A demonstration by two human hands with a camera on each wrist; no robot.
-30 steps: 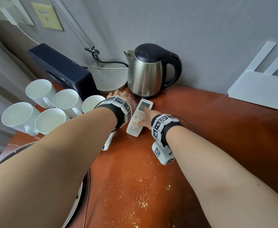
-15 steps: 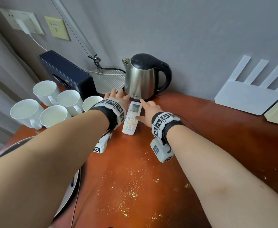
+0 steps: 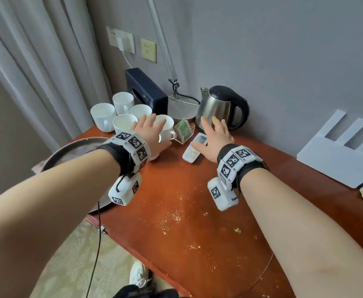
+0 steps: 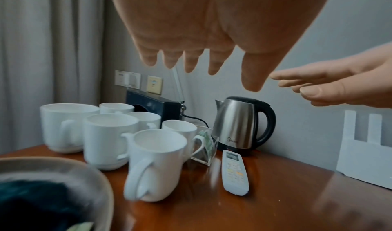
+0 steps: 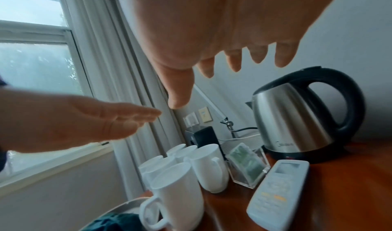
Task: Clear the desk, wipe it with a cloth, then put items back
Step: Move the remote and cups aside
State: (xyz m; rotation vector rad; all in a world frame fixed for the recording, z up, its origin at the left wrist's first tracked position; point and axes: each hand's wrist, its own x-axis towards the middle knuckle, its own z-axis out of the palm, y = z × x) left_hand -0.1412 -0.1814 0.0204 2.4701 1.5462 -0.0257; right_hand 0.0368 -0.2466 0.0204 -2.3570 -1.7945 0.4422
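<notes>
Both hands hover open and hold nothing above the back of the orange-brown desk (image 3: 176, 201). My left hand (image 3: 154, 132) (image 4: 220, 71) spreads flat over the nearest white mug (image 3: 167, 129) (image 4: 157, 164), one of several mugs (image 3: 103, 114). My right hand (image 3: 206, 134) (image 5: 212, 81) is above the white remote (image 3: 194, 150) (image 5: 277, 194), which lies flat on the desk. A steel kettle (image 3: 219, 108) (image 5: 292, 120) stands just beyond it. A clear holder of green tea bags (image 3: 183, 131) (image 4: 206, 149) sits between mug and kettle.
A round tray (image 3: 73, 149) at the desk's left edge holds something dark teal (image 4: 31, 201). A dark box (image 3: 146, 91) and a lamp base (image 3: 182, 106) stand against the wall. A white router (image 3: 337, 155) lies at the right. Yellow specks (image 3: 176, 216) dot the front.
My right hand has lifted off the remote and my left hand has risen and drawn back from beside it. The remote stays on the desk. The view has pulled back.
</notes>
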